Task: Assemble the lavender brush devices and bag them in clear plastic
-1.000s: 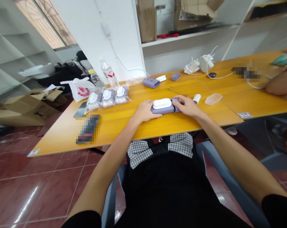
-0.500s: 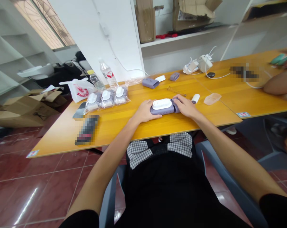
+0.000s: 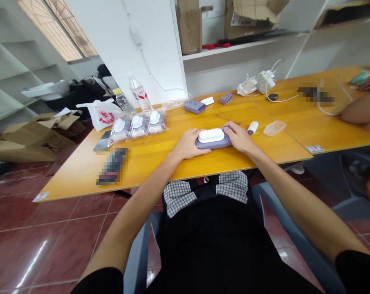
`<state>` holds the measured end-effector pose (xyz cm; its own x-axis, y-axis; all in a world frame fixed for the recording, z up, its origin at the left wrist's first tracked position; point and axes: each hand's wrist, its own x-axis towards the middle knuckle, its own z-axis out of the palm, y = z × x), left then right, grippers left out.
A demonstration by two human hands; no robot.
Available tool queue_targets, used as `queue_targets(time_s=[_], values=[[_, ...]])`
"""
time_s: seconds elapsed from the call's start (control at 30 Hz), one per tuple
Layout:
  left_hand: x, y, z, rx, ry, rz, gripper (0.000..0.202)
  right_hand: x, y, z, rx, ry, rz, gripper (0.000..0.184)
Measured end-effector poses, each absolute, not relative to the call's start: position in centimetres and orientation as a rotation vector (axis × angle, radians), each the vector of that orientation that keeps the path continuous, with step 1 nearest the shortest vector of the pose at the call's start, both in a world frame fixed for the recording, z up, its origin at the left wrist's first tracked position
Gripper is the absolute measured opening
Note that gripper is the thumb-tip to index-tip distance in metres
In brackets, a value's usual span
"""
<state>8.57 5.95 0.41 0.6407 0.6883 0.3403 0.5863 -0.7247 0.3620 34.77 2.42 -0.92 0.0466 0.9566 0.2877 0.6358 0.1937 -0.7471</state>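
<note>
Partly covered: a purple case (image 3: 214, 144) gripped at both ends

Here the case lies on the yellow table (image 3: 160, 161), near its front edge, a white bristled piece (image 3: 211, 135) on top; the left hand (image 3: 188, 143) clasps its left end, thumb along the near side, and covers that end; the right hand (image 3: 239, 137) grasps the other end, so that the seam there cannot be made out; its lower fingers are out of sight. Just beyond the right hand lies a white cylinder (image 3: 253, 127), with a translucent tray (image 3: 275, 128) to its right; a thin coil (image 3: 228, 117) behind the hand almost melts into the tabletop; three bagged packs (image 3: 138, 127) blur under shiny plastic; a dark object (image 3: 113, 166) at left is pixelated past recognition; at far right, another person's forearm (image 3: 361, 111) is cut off by the frame.
</note>
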Motion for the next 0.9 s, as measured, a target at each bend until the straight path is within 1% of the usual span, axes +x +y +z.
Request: queue_targets(time_s=[0.2, 0.37, 0.47, 0.77, 0.9], values=[[9.03, 5.72, 0.45, 2.643, 1.128, 0.670, 0.088, 34.97, 2.45, -0.82, -1.506, -1.667, 0.523, 0.029], [9.19, 5.43, 0.41, 2.591, 1.149, 0.689, 0.085, 34.84, 2.51, -0.96, -1.509, -1.618, 0.510, 0.039], [9.35, 5.30, 0.14, 2.566, 1.156, 0.714, 0.086, 34.92, 2.80, -1.19, -1.517, -1.613, 0.494, 0.041], [9.42, 5.21, -0.11, 2.538, 1.118, 0.703, 0.086, 35.08, 2.63, -1.20, -1.597, -1.619, 0.530, 0.032], [9.48, 5.14, -0.06, 2.534, 1.134, 0.707, 0.086, 34.71, 2.12, -0.53, -1.576, -1.566, 0.653, 0.029]])
